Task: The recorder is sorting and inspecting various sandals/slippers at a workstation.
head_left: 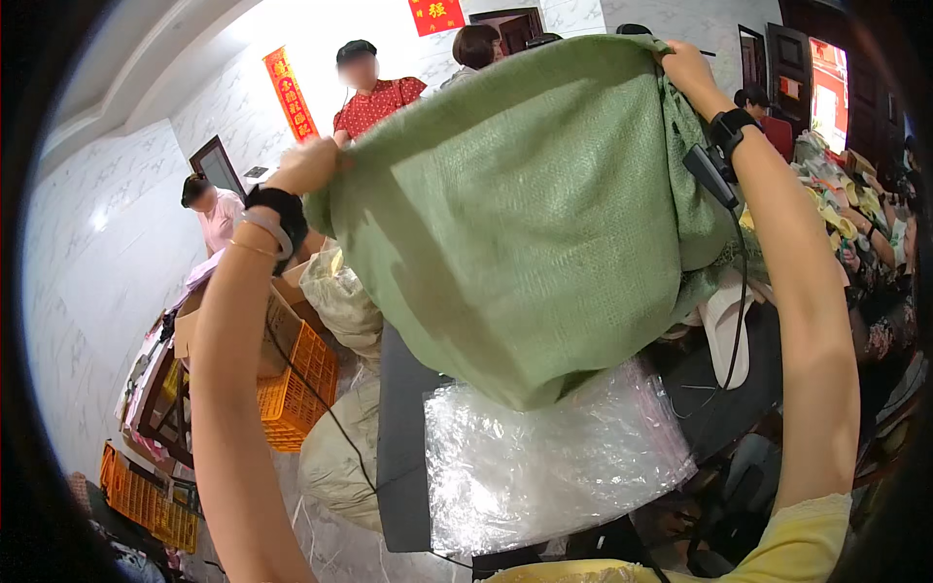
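Note:
A large green woven sack (515,214) is stretched out in the air between my two raised hands. My left hand (309,163) grips its upper left corner, and my right hand (688,70) grips its upper right corner. The sack's lower edge hangs over a pile of clear plastic bags (544,466) on the dark table (403,457). To the right of the sack, a white slipper (724,335) lies on the table, partly covered by a hanging cable. Whatever lies behind the sack is hidden.
Orange crates (296,389) and a cardboard box (277,335) stand left of the table, beside pale sacks (340,301). Several people are beyond, one in a red shirt (377,105). A heap of footwear (836,194) lies at the right. Cables (326,403) hang from my wrists.

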Tool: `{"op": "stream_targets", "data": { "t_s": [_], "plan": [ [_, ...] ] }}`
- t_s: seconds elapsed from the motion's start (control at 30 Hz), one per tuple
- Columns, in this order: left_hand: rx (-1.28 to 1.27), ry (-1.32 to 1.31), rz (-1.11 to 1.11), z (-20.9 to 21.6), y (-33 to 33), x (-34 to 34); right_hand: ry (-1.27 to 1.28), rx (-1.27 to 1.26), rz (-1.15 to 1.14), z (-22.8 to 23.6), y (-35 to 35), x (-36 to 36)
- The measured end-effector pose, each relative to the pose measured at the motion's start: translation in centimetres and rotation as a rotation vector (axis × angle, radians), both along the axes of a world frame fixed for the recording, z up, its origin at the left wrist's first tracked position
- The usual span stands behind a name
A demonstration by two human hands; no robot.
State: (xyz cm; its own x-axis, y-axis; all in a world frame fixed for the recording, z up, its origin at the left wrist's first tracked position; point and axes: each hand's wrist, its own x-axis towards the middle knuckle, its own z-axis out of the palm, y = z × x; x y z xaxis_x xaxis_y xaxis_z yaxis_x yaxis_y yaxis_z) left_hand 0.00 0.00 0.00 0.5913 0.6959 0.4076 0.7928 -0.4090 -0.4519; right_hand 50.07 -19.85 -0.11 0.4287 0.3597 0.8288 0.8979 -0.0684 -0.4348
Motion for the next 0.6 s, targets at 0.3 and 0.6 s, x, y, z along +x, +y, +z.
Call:
{"op": "stream_targets", "data": {
  "t_s": [0.3, 0.6],
  "plan": [
    [0.433, -0.63, -0.32, 15.9, -0.6, 5.3, -0.146, 1.062, 0.118, 10.7, 0.8, -3.5],
    [-1.09, -0.669, -1.217, 1.4, -2.8, 20.6, 0.56, 0.343, 0.231, -0.9, 12.6, -6.7]
  ]
}}
